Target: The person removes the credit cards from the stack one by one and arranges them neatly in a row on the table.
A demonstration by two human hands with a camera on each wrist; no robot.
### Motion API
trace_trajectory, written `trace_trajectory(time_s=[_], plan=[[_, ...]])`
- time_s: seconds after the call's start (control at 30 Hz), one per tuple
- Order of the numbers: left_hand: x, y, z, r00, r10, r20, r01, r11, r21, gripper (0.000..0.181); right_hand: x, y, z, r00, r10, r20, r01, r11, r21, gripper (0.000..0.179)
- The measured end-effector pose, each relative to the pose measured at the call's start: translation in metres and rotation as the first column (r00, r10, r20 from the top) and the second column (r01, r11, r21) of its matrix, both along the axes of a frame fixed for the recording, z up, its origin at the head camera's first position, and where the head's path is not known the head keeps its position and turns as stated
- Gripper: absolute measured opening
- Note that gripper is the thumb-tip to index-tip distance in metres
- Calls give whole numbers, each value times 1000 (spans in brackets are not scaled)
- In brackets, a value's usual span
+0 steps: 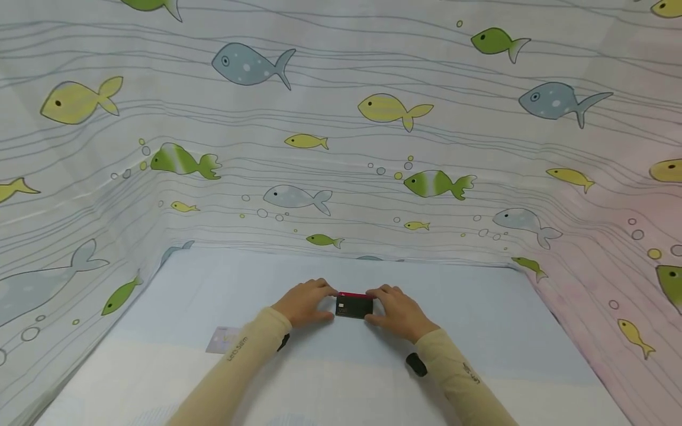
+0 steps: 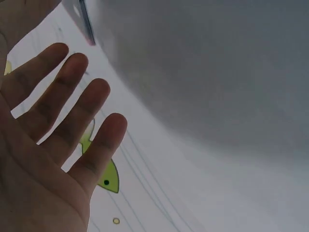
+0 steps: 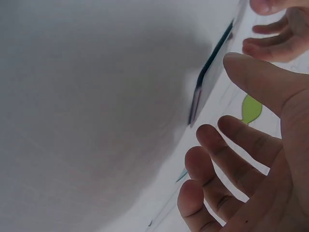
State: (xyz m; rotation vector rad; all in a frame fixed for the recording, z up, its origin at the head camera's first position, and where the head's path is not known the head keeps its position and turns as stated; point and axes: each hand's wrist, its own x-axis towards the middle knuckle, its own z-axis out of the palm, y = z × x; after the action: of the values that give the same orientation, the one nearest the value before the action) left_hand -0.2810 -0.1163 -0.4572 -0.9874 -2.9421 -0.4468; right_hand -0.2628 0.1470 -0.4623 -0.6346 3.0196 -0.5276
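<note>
Left hand (image 1: 305,305), right hand (image 1: 401,313): fingers apart, loosely bent; contact unclear | between them: black rectangular card with red upper strip (image 1: 354,306), on pale blue-and-white cloth surface (image 1: 479,331) | left: pale lilac-grey rectangular card (image 1: 219,340), partly hidden by cream sleeve (image 1: 240,355) | beyond: white fish-printed cloth wall (image 1: 240,136)

Black card (image 1: 354,307) | red far edge | pale chip at left | between left hand (image 1: 305,303) and right hand (image 1: 399,312)

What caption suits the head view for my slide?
Left hand and right hand flanking a dark card, a paler card near the left sleeve.
</note>
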Motion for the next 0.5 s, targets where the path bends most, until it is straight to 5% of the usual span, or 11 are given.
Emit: trace_trajectory(time_s=[0.5], plan=[[-16,19,-6,1000,4,7,-3,998,-65,56,-10,-1,-3,999,49,6,-49,998,36,57]])
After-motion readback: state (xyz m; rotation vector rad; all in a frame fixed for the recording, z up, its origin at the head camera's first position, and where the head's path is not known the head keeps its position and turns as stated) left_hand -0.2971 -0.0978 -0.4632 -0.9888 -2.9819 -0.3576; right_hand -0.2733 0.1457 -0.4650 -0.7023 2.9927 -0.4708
